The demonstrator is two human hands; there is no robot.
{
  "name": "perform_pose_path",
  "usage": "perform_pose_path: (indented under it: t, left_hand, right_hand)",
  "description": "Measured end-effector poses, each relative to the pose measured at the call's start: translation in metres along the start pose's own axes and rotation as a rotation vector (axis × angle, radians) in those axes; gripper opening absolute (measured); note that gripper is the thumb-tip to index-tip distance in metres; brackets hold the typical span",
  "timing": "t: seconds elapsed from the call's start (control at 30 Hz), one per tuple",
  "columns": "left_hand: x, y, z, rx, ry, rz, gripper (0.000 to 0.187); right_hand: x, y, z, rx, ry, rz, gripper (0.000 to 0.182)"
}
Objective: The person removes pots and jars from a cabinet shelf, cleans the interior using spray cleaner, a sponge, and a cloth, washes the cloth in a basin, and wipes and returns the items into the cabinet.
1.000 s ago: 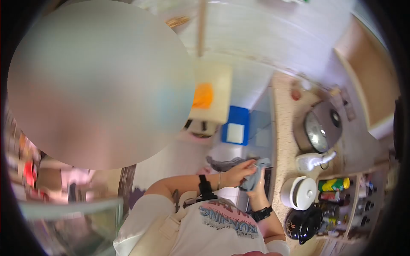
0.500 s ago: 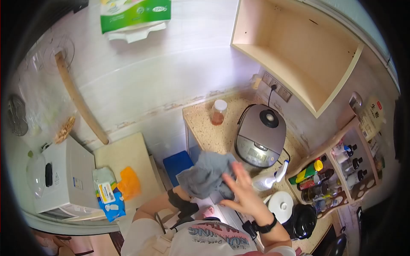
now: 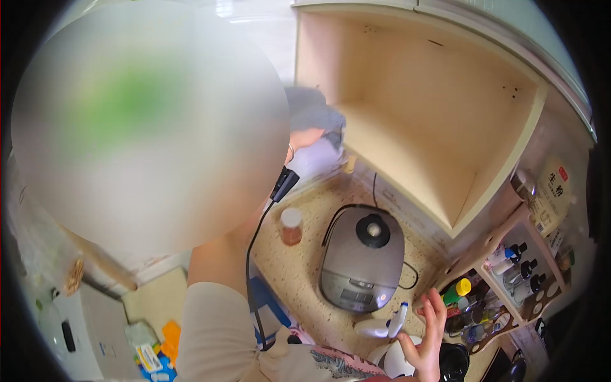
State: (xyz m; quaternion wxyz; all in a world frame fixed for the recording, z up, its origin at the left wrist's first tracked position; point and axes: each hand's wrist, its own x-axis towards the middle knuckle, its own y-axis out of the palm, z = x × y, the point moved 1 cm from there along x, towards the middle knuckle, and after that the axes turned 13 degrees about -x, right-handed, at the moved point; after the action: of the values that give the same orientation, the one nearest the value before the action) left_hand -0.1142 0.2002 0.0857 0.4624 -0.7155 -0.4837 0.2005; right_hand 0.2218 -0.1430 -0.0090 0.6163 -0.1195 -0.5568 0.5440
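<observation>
My left hand is raised beside the left edge of the open wall cabinet, with its fingers closed on a grey cloth. A large blurred disc hides part of that arm and some of the cloth. Low on the right, my right hand has its fingers spread and holds nothing. It is near the white spray bottle and in front of the spice rack.
On the speckled counter stand a rice cooker and a white-lidded jar. A black pot is at the lower right. Orange cloth and wipes lie lower left, beside a white appliance.
My left hand has gone up from the counter's front to the cabinet with the grey cloth. My right hand has moved right and away from the cloth. The view has shifted, and a blurred disc now appears.
</observation>
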Motion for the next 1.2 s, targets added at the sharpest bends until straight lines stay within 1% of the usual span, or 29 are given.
perform_pose_path:
  t: [0.07, 0.1, 0.13, 0.2, 0.23, 0.27, 0.3, 0.33, 0.4, 0.43, 0.53, 0.57, 0.6, 0.63, 0.67, 0.7, 0.73, 0.8, 0.83, 0.9, 0.93, 1.03, 1.07, 1.13, 1.17, 1.2]
  left_hand:
    - [0.03, -0.001, 0.008, 0.038, -0.023, 0.063, 0.046]
    - [0.044, -0.002, 0.011, 0.054, -0.023, 0.092, 0.047]
    - [0.058, -0.006, 0.013, 0.062, -0.017, 0.117, 0.047]
    - [0.083, -0.018, 0.017, 0.052, 0.023, 0.161, 0.048]
    - [0.094, -0.022, 0.023, 0.039, 0.047, 0.182, 0.049]
    - [0.105, -0.022, 0.036, -0.003, 0.141, 0.209, 0.05]
    - [0.118, -0.021, 0.047, 0.016, 0.034, 0.179, 0.052]
    - [0.134, -0.023, 0.053, 0.104, -0.001, 0.219, 0.053]
    - [0.149, -0.036, 0.038, 0.275, -0.067, 0.291, 0.054]
    - [0.157, -0.042, 0.026, 0.352, -0.135, 0.4, 0.055]
    - [0.19, -0.033, 0.031, 0.428, -0.058, 0.428, 0.056]
    - [0.197, -0.036, 0.019, 0.485, -0.022, 0.438, 0.055]
    - [0.205, -0.033, 0.014, 0.509, -0.003, 0.393, 0.054]
    - [0.213, -0.028, 0.017, 0.527, 0.012, 0.344, 0.052]
    - [0.224, -0.025, 0.022, 0.542, 0.028, 0.293, 0.051]
    - [0.237, -0.02, 0.031, 0.476, 0.02, 0.302, 0.058]
    - [0.251, -0.018, 0.038, 0.451, -0.008, 0.28, 0.06]
    - [0.26, -0.015, 0.03, 0.4, -0.061, 0.236, 0.065]
    - [0.265, -0.015, 0.027, 0.367, -0.116, 0.251, 0.067]
    - [0.305, 0.001, 0.059, 0.381, -0.041, 0.173, 0.062]
    - [0.322, 0.007, 0.069, 0.385, 0.002, 0.138, 0.06]
    - [0.282, -0.015, 0.009, 0.335, 0.089, 0.257, 0.059]
    - [0.285, -0.013, 0.012, 0.339, 0.071, 0.272, 0.062]
    - [0.29, -0.01, 0.018, 0.358, 0.038, 0.295, 0.069]
    - [0.288, -0.001, 0.018, 0.426, -0.012, 0.18, 0.063]
    - [0.288, 0.005, 0.012, 0.366, 0.022, 0.224, 0.059]
  right_hand:
    - [0.014, -0.008, 0.002, -0.12, 0.1, 0.0, 0.077]
    - [0.021, -0.008, 0.002, -0.075, 0.151, -0.085, 0.061]
    - [0.033, -0.017, -0.004, -0.217, 0.027, -0.134, 0.049]
    - [0.037, -0.021, -0.02, -0.347, 0.089, -0.145, 0.06]
    - [0.036, -0.021, -0.028, -0.309, 0.197, -0.16, 0.059]
    - [0.039, -0.02, -0.032, -0.268, 0.303, -0.172, 0.058]
    - [0.043, -0.019, -0.035, -0.279, 0.323, -0.226, 0.056]
    - [0.049, -0.024, -0.038, -0.462, 0.233, -0.252, 0.053]
    - [0.044, -0.021, -0.049, -0.381, 0.37, -0.289, 0.052]
    - [0.046, -0.021, -0.052, -0.412, 0.368, -0.306, 0.051]
    - [0.048, -0.02, -0.058, -0.502, 0.376, -0.362, 0.048]
    - [0.047, -0.02, -0.058, -0.531, 0.388, -0.378, 0.047]
    - [0.047, -0.02, -0.058, -0.562, 0.4, -0.393, 0.046]
    - [0.049, -0.018, -0.057, -0.518, 0.407, -0.446, 0.042]
    - [0.048, -0.017, -0.059, -0.531, 0.414, -0.452, 0.041]
    - [0.045, -0.017, -0.06, -0.545, 0.421, -0.454, 0.041]
    - [0.045, -0.016, -0.061, -0.557, 0.425, -0.457, 0.04]
    - [0.049, -0.015, -0.059, -0.594, 0.436, -0.439, 0.038]
    - [0.051, -0.014, -0.059, -0.605, 0.443, -0.429, 0.038]
    - [0.053, -0.009, -0.059, -0.583, 0.498, -0.42, 0.036]
    - [0.053, -0.005, -0.06, -0.597, 0.491, -0.404, 0.036]
    - [0.049, -0.002, -0.058, -0.652, 0.493, -0.363, 0.034]
    - [0.049, -0.004, -0.055, -0.676, 0.484, -0.353, 0.033]
    - [0.036, -0.005, -0.052, -0.613, 0.538, -0.394, 0.032]
    - [0.03, -0.008, -0.048, -0.64, 0.538, -0.394, 0.031]
    - [0.026, -0.012, -0.046, -0.667, 0.532, -0.395, 0.031]
